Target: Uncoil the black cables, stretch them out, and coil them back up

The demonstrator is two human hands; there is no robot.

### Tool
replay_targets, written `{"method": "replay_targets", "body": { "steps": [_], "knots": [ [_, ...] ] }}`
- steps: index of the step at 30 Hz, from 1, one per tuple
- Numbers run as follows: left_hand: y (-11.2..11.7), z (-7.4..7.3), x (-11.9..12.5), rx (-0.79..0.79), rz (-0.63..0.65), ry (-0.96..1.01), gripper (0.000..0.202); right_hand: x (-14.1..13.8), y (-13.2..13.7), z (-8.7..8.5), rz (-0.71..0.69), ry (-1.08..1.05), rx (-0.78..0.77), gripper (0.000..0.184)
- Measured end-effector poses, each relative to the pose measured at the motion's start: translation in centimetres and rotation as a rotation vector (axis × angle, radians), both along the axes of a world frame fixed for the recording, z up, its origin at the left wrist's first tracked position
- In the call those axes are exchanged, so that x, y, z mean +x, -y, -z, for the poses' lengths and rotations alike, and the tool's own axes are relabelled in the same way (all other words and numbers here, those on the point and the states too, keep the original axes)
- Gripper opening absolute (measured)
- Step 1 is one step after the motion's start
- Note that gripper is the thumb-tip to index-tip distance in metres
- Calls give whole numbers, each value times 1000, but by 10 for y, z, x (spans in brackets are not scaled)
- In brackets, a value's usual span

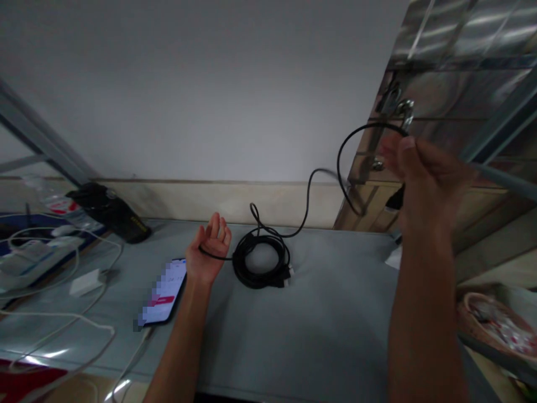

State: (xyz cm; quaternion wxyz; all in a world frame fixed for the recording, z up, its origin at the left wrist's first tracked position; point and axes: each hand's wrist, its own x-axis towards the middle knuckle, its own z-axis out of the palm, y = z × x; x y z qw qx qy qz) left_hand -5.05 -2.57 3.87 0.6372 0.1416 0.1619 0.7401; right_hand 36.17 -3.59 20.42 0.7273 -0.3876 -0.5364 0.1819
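Observation:
On the grey table lies a coil of black cable [260,284] with plugs at its lower right side. My left hand [210,249] is just left of the coil, palm up, fingers stretched out and slightly bent. A strand of the cable runs from the coil across that palm towards the thumb. Raised at the right, my right hand [423,173] pinches another stretch of the cable, which arcs down and back to the coil. Below its fingers hangs a dark plug, partly hidden by the wrist. Motion blurs this hand a little.
Left of my left forearm a lit phone [165,299] lies on the table [327,324]. Beyond are a white charger [87,282], white cables, a power strip [37,260] and a tilted black bottle [111,212]. Metal bars flank both sides; a basket [465,308] stands lower right.

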Motion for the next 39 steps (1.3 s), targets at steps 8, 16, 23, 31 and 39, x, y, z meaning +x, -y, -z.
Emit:
{"method": "replay_targets", "body": {
  "steps": [8,16,23,31,39],
  "knots": [
    [1,-2,3,-36,-10,-5,36,1,21,-13,150,-158,153,19],
    [2,-3,10,-144,208,-147,47,-36,18,-17,44,-206,247,17],
    [1,-4,16,-195,455,-284,70,-111,9,6,-330,58,319,16],
    [-3,3,15,-132,509,-240,65,-163,-10,66,-761,1006,-39,26],
    [6,-4,28,-108,395,3,51,-194,-7,107,-719,1313,-265,15]
  ]
}}
